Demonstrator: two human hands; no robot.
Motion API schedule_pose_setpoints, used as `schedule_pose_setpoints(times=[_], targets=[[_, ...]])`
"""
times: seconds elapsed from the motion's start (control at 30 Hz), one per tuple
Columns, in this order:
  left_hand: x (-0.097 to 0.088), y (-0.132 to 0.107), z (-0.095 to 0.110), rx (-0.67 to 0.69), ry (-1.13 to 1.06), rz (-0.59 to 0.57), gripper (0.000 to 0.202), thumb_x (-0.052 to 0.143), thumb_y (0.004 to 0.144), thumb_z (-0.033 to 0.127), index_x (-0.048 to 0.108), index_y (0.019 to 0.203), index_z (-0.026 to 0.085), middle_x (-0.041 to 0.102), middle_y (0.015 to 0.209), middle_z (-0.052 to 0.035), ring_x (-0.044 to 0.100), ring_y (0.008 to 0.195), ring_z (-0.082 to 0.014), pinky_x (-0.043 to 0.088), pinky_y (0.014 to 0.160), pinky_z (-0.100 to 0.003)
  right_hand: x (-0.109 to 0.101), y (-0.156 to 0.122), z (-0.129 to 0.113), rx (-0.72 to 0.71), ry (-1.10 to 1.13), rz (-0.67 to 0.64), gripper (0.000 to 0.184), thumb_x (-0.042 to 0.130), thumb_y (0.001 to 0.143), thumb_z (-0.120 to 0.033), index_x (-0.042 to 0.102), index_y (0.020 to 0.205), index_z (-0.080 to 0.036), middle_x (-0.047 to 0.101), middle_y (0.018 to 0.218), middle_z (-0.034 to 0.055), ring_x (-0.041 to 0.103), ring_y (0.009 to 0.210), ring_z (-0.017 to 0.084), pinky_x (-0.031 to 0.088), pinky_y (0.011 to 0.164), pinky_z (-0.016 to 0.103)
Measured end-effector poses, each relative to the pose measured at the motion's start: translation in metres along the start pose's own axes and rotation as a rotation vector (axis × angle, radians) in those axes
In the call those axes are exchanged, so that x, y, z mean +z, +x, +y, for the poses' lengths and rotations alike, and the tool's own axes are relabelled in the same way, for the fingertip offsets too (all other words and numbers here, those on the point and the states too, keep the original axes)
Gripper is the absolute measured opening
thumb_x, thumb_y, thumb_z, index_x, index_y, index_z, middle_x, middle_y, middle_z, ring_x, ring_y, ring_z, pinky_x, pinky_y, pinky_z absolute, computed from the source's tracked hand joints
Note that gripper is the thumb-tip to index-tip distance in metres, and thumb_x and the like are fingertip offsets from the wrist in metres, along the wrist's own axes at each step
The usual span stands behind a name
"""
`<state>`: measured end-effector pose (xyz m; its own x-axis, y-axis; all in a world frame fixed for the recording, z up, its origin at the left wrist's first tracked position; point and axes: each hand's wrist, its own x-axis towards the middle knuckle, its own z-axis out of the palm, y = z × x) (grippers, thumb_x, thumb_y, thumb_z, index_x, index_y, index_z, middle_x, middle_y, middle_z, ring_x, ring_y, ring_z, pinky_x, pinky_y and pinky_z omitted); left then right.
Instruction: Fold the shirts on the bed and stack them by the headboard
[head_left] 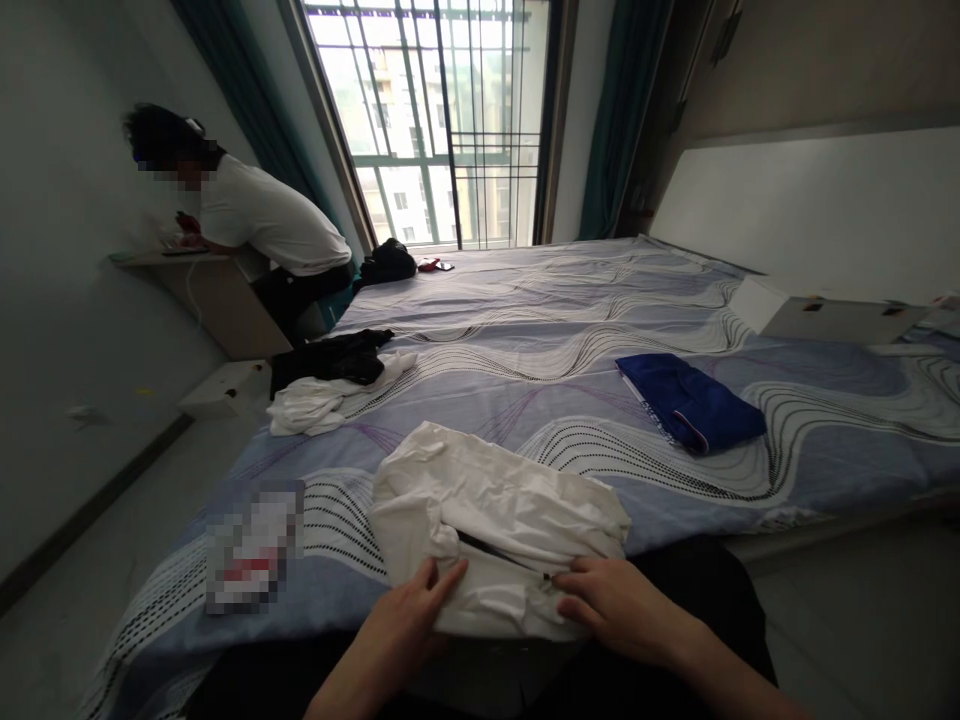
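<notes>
A white garment lies crumpled on the near edge of the bed, just in front of the person's lap. The left hand touches its near edge at 7 o'clock, the right hand at 5 o'clock. The hands are apart from each other, fingers on the fabric (whether they pinch it I cannot tell). From that garment, a folded blue garment lies at 2 o'clock, with a white box farther out the same way. A pixelated item rests at 9 o'clock; at 10 o'clock a white cloth lies beside a black garment. At 11 o'clock another person leans over a small desk; a window stands at 12.
</notes>
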<state>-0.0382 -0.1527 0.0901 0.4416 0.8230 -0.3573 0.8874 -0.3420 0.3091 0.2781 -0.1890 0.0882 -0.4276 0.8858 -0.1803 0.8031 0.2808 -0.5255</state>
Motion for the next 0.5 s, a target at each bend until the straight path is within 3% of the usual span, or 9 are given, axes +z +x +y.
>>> schedule_pose_setpoints(times=[0.1, 0.17, 0.27, 0.33, 0.43, 0.5], targets=[[0.006, -0.002, -0.005, 0.033, 0.051, 0.072, 0.076, 0.047, 0.068, 0.0, 0.062, 0.133, 0.038, 0.068, 0.115, -0.0071, 0.072, 0.086, -0.0242, 0.053, 0.076, -0.033, 0.01, 0.012, 0.007, 0.093, -0.018, 0.156, 0.032, 0.048, 0.097, -0.031, 0.069, 0.122, -0.028, 0.074, 0.098, 0.0066, 0.068, 0.091, 0.024, 0.048, 0.08, 0.033], [0.006, -0.007, -0.008, 0.07, 0.076, 0.097, 0.063, 0.045, 0.069, -0.001, 0.072, 0.112, 0.035, 0.069, 0.103, -0.0044, 0.071, 0.078, -0.0202, 0.051, 0.07, -0.028, 0.013, 0.023, 0.009, 0.14, -0.062, 0.293, 0.051, 0.058, 0.09, -0.029, 0.056, 0.141, -0.025, 0.073, 0.108, 0.0096, 0.065, 0.099, 0.027, 0.048, 0.086, 0.037], [0.005, -0.014, -0.014, 0.105, 0.126, 0.147, 0.042, 0.044, 0.071, 0.002, 0.073, 0.085, 0.028, 0.067, 0.096, -0.0036, 0.068, 0.073, -0.0166, 0.048, 0.065, -0.024, 0.013, 0.045, 0.009, 0.068, -0.183, 0.441, 0.076, 0.074, 0.08, -0.034, 0.046, 0.15, -0.026, 0.062, 0.129, 0.015, 0.054, 0.119, 0.035, 0.041, 0.101, 0.048], [0.004, -0.019, -0.022, 0.134, 0.146, 0.229, 0.039, 0.044, 0.073, 0.003, 0.073, 0.081, 0.027, 0.066, 0.095, -0.0037, 0.066, 0.072, -0.0145, 0.046, 0.063, -0.023, 0.009, 0.06, 0.011, 0.008, -0.235, 0.406, 0.066, 0.075, 0.08, -0.036, 0.055, 0.142, -0.026, 0.062, 0.129, 0.0149, 0.053, 0.121, 0.035, 0.037, 0.104, 0.05], [0.0, -0.027, -0.037, 0.215, 0.111, 0.454, 0.04, 0.044, 0.076, 0.005, 0.075, 0.084, 0.028, 0.065, 0.092, -0.0035, 0.061, 0.068, -0.0115, 0.046, 0.061, -0.021, -0.006, 0.077, 0.023, 0.071, -0.18, 0.303, 0.024, 0.055, 0.095, -0.03, 0.071, 0.11, -0.02, 0.071, 0.102, 0.0102, 0.064, 0.1, 0.026, 0.045, 0.091, 0.038], [-0.008, -0.034, -0.046, 0.258, 0.039, 0.652, 0.038, 0.046, 0.079, 0.007, 0.077, 0.083, 0.028, 0.063, 0.089, -0.0032, 0.059, 0.069, -0.0115, 0.046, 0.061, -0.021, -0.024, 0.075, 0.035, 0.137, -0.103, 0.402, 0.028, 0.043, 0.099, -0.027, 0.07, 0.1, -0.019, 0.073, 0.097, 0.0093, 0.066, 0.093, 0.023, 0.046, 0.084, 0.032]])
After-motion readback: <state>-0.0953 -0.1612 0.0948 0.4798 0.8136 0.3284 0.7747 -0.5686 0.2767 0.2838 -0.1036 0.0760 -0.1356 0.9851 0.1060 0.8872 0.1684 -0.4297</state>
